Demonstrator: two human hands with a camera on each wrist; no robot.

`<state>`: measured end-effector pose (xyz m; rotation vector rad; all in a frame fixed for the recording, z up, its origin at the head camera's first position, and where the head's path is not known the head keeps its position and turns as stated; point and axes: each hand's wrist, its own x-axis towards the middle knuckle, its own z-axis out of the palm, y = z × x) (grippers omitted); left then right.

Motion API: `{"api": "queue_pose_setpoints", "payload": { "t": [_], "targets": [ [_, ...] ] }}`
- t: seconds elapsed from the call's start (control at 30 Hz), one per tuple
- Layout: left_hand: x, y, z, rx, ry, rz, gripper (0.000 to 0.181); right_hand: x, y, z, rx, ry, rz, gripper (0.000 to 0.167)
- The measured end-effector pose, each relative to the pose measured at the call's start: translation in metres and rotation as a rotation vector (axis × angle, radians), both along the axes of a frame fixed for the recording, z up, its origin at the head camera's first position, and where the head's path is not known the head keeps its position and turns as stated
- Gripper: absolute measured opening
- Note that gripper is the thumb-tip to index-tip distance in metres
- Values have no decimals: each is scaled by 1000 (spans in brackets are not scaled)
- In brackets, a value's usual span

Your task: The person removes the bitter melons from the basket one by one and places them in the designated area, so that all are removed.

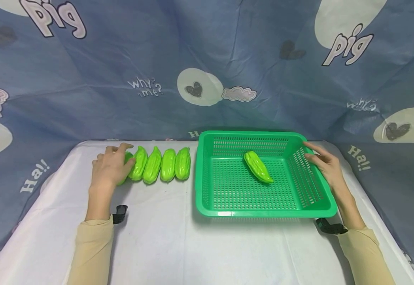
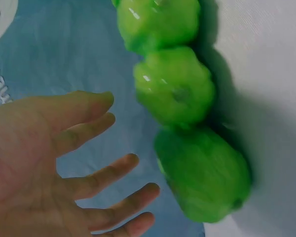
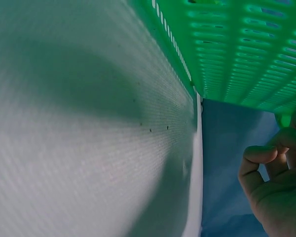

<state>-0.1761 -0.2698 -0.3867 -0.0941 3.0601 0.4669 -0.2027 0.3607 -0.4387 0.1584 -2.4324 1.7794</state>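
Observation:
Several shiny green bitter gourds stand side by side in a row left of the basket, one of them this bitter gourd [image 1: 168, 164]. My left hand [image 1: 108, 164] is over the leftmost bitter gourd [image 2: 204, 175], partly hiding it in the head view. In the left wrist view, its fingers are spread and apart from the gourds. My right hand [image 1: 329, 168] grips the right rim of a green plastic basket [image 1: 263, 213], near its far corner. Curled fingers [image 3: 259, 155] show beside the basket in the right wrist view. One more bitter gourd [image 1: 258, 167] lies slanted inside the basket.
A white cloth [image 1: 150, 237] covers the table under the gourds and basket. Behind the table hangs a blue printed curtain [image 1: 103, 79], close to the basket's far side. Dark straps with small devices [image 1: 120, 213] sit at both wrists.

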Motion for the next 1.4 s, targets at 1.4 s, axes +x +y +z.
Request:
{"api": "queue_pose_setpoints", "payload": {
  "t": [1.4],
  "targets": [
    [19,232,4,-95,484,-661,40,0,2,0,-35,-4,20,44]
  ]
}}
